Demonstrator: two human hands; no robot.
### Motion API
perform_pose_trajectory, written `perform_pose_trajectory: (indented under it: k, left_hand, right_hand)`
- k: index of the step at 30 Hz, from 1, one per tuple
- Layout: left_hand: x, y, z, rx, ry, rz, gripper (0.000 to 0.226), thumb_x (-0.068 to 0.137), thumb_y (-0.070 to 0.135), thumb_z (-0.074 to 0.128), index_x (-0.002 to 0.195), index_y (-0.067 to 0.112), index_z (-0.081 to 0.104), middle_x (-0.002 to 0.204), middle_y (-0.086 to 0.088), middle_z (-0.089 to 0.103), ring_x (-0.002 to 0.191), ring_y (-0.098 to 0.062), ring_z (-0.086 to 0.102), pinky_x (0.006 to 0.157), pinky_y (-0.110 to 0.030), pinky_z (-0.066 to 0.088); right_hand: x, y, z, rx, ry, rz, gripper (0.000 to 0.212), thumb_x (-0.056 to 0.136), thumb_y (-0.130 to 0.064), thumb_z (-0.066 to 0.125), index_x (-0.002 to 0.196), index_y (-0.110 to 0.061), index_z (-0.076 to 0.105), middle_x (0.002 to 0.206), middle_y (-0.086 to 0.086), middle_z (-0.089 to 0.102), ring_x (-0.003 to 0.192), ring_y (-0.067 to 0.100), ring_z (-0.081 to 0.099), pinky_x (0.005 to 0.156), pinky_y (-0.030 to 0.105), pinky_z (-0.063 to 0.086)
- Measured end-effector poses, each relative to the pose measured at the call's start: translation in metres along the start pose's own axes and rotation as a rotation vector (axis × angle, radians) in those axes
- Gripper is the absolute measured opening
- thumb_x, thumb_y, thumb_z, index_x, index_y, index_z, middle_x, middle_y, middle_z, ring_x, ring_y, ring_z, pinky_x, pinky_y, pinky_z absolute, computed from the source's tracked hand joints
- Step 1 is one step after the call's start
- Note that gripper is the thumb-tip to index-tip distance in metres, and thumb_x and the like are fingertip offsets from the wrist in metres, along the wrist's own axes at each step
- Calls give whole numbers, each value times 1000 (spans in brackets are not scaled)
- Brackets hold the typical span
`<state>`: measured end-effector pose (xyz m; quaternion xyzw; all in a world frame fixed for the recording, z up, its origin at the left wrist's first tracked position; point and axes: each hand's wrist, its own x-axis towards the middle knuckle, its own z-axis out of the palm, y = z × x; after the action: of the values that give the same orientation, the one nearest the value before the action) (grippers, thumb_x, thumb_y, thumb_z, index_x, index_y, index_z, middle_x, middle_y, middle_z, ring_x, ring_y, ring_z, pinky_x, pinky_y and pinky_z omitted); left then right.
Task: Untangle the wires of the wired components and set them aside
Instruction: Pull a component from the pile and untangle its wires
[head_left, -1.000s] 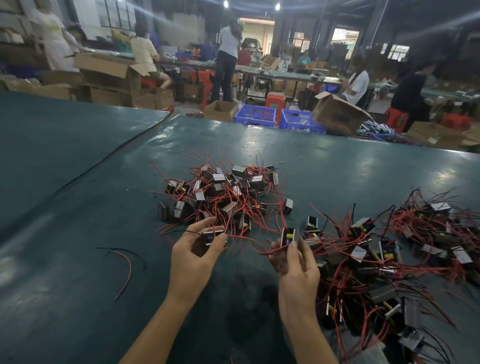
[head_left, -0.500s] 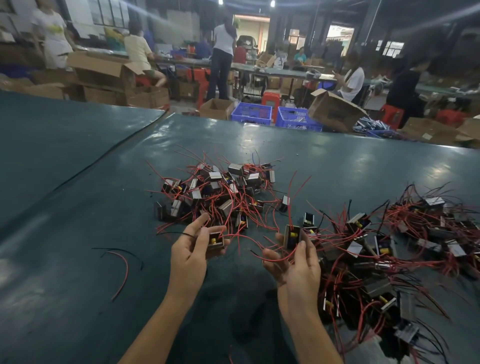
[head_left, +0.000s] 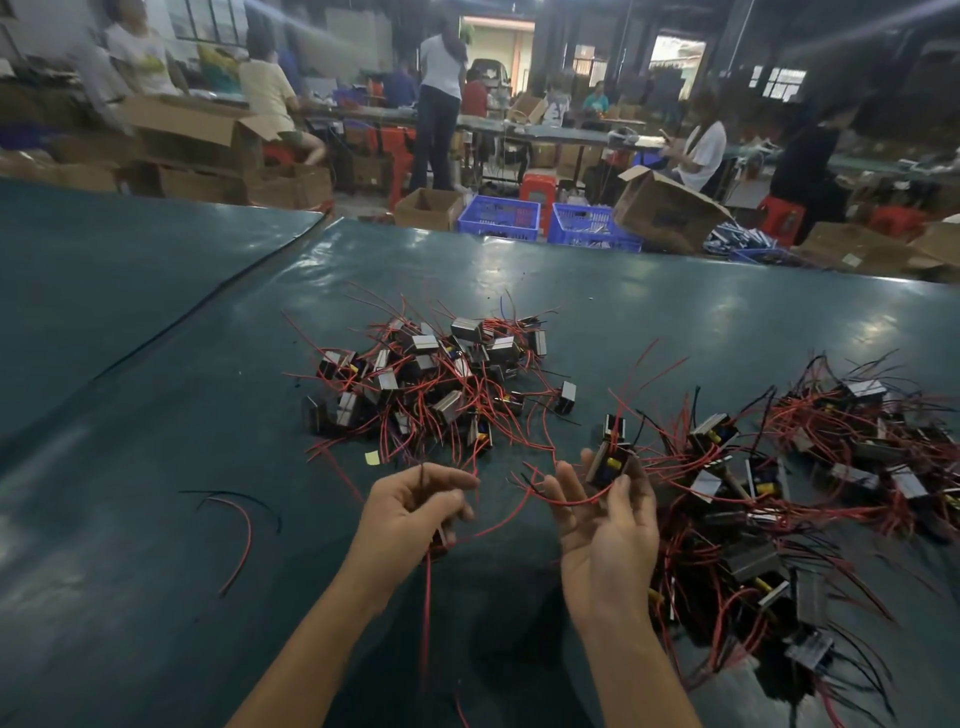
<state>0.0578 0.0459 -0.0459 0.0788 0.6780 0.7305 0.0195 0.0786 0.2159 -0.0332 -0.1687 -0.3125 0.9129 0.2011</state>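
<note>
Two hands busy: left hand (head_left: 410, 506) pinches red wire (head_left: 426, 613), right hand (head_left: 605, 525) grips component (head_left: 609, 464); hard pull could drag tangled pile (head_left: 779, 493).

dim hall — overhead glare on table (head_left: 597, 270), edges warped, background blurred.

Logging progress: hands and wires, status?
Left hand grips red wires. Right hand pinches component. Tangled pile crowds right side.

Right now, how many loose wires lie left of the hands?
2: a black wire arcs on the table, a red wire curves just beneath it. Others may hide in the nearby pile.
</note>
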Motion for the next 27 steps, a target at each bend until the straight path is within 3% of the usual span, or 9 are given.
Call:
perform_pose_trajectory:
  k: [4,8,13,16,20,24,27]
  left_hand:
    - [-5,-3,12,-59,-120,-93,12,91,13,61,94,12,73,79,-9,74,43,-10,51,48,-19,45]
    - [-11,-3,20,-110,-118,-97,23,75,40,73,87,21,77,73,-3,72,43,-8,50,46,-21,44]
    - [-13,-1,23,-117,-38,-12,26,68,44,75,86,26,78,67,-2,71,40,-7,48,42,-19,40]
    - [-12,-1,21,-73,49,31,22,68,45,73,78,26,77,48,1,61,35,-7,45,39,-19,38]
    - [-9,-1,18,-42,86,20,15,75,37,70,74,23,77,56,0,67,35,-6,46,38,-19,39]
    - [-8,-7,17,64,94,-24,11,80,29,74,73,21,77,66,-4,71,38,-7,49,40,-18,41]
    - [-7,-13,17,135,78,-25,9,84,23,74,75,21,76,67,-7,71,40,-8,52,41,-19,42]
  right_hand:
    - [-4,2,1,5,-47,1,25,106,-17,35,123,-21,53,92,4,74,77,23,74,59,32,59]
    - [-10,6,4,-58,-83,-29,27,105,-18,36,122,-27,55,104,6,70,78,23,73,60,34,58]
    - [-15,16,6,-220,-171,-122,31,105,-15,33,119,-35,53,105,1,69,73,21,72,56,33,57]
    - [-16,21,4,-242,-228,-125,34,105,-13,33,119,-36,54,98,-2,69,74,24,71,61,35,58]
    - [-9,21,-2,-306,-159,-75,39,101,-3,43,119,-37,53,106,6,65,76,20,71,63,31,58]
    - [-1,22,-13,-710,-157,-70,58,93,-9,62,138,-35,37,122,8,57,88,16,70,68,27,58]
    - [-2,20,-19,-1298,-174,-272,62,88,-29,68,142,-28,37,133,-6,47,86,6,65,76,29,56]
